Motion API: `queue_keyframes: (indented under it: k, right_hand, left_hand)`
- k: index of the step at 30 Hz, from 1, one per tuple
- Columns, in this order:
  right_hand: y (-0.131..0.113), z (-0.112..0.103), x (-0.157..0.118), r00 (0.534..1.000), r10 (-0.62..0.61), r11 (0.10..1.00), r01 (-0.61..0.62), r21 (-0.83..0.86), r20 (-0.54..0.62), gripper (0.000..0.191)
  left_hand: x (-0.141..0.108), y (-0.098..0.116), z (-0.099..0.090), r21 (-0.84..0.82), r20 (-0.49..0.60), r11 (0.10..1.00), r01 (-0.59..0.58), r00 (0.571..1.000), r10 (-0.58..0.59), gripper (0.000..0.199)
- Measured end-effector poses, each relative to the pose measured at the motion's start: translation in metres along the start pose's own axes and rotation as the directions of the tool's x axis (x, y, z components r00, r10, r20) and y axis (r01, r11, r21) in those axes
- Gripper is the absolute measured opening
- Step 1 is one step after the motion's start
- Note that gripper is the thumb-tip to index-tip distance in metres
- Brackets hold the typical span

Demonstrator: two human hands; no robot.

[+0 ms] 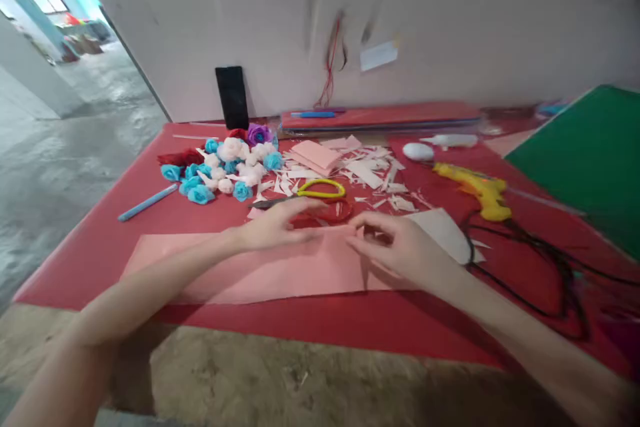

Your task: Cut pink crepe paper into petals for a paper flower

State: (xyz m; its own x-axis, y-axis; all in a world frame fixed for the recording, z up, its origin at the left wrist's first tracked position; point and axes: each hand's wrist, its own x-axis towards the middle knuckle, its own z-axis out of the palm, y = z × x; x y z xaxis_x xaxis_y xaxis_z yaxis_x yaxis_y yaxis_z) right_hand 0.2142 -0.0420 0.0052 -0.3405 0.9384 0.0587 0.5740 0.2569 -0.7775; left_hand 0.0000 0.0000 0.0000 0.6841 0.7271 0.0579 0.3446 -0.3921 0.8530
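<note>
Head view: the right hand pinches the pink paper; the left hand is spread wide. Adjusting the paper seems underway, calling next for steadiness.

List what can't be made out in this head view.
Head view, right hand: motion blur; can't tell whether it pinches the long pink paper sheet.
Head view, dark-bladed scissors with a yellow loop handle: partly covered by the left hand.
Head view, white rectangular label: any writing is too small and blurred.
Head view, flat green board: cut off by the right edge.
</note>
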Motion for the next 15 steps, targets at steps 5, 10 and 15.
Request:
queue_keyframes:
  k: [5, 10, 15]
  right_hand:
    - [-0.012, -0.018, 0.014, 0.994, -0.041, 0.998, 0.044, 0.036, -0.098, 0.017]
    - [-0.009, -0.024, 0.025, 0.988, 0.061, 0.965, -0.023, 0.259, -0.14, 0.022]
    - [-0.008, -0.026, 0.036, 0.987, 0.069, 0.869, 0.01, 0.496, -0.142, 0.038]
  left_hand:
    - [-0.002, 0.007, -0.028, 0.059, 0.132, 0.997, 0.045, 0.99, -0.052, 0.019]
    - [-0.001, 0.009, -0.033, 0.031, 0.09, 0.995, 0.097, 0.991, -0.099, 0.02]
    - [-0.003, 0.018, -0.025, -0.336, -0.186, 0.927, 0.164, 0.954, -0.236, 0.016]
